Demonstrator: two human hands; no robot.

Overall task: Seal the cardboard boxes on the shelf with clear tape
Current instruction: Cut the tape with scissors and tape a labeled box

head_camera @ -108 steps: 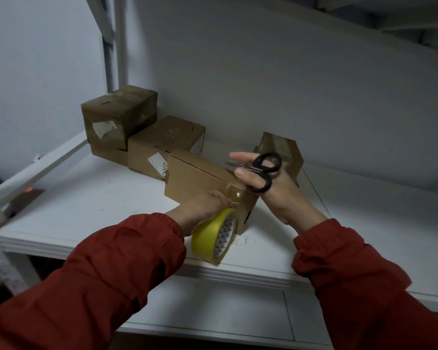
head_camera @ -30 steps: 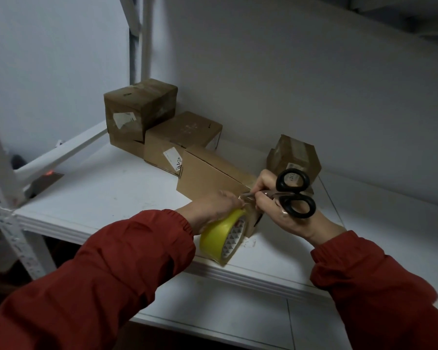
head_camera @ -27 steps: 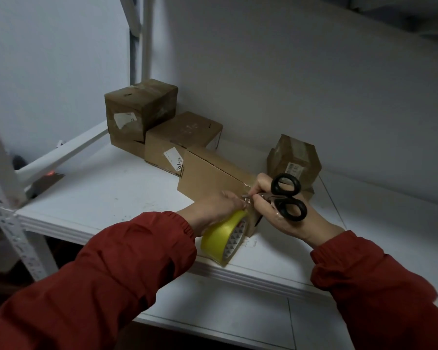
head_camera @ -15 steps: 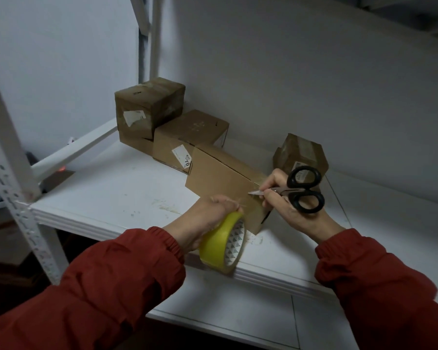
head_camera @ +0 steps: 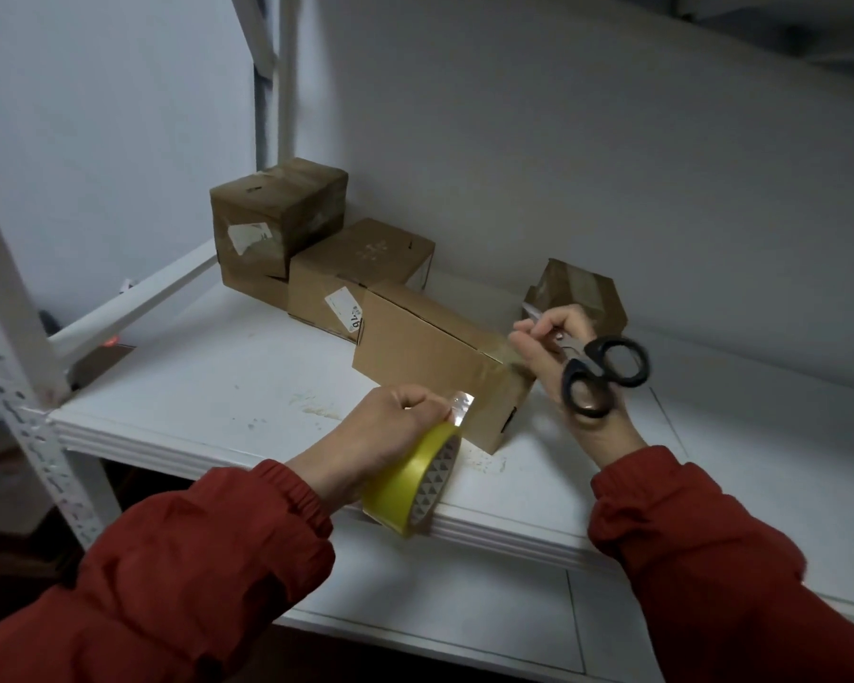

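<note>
A long cardboard box [head_camera: 415,357] lies on the white shelf [head_camera: 208,382], a strip of clear tape running over its right end. My left hand [head_camera: 380,436] grips a yellow-cored roll of clear tape [head_camera: 415,485] at the shelf's front edge, a short free end of tape shining at my fingertips. My right hand [head_camera: 563,367] holds black-handled scissors [head_camera: 597,372] with their blades pointing up and left, and its fingers touch the taped right end of the box.
Two more cardboard boxes stand at the back left, one [head_camera: 277,214] stacked higher beside a flat one [head_camera: 361,273]. A small taped box [head_camera: 583,293] sits behind my right hand. A perforated white upright [head_camera: 16,386] rises at the left.
The tape between roll and box has been cut. My left hand drew the roll back toward the shelf edge, and my right hand lifted the scissors away from the tape.
</note>
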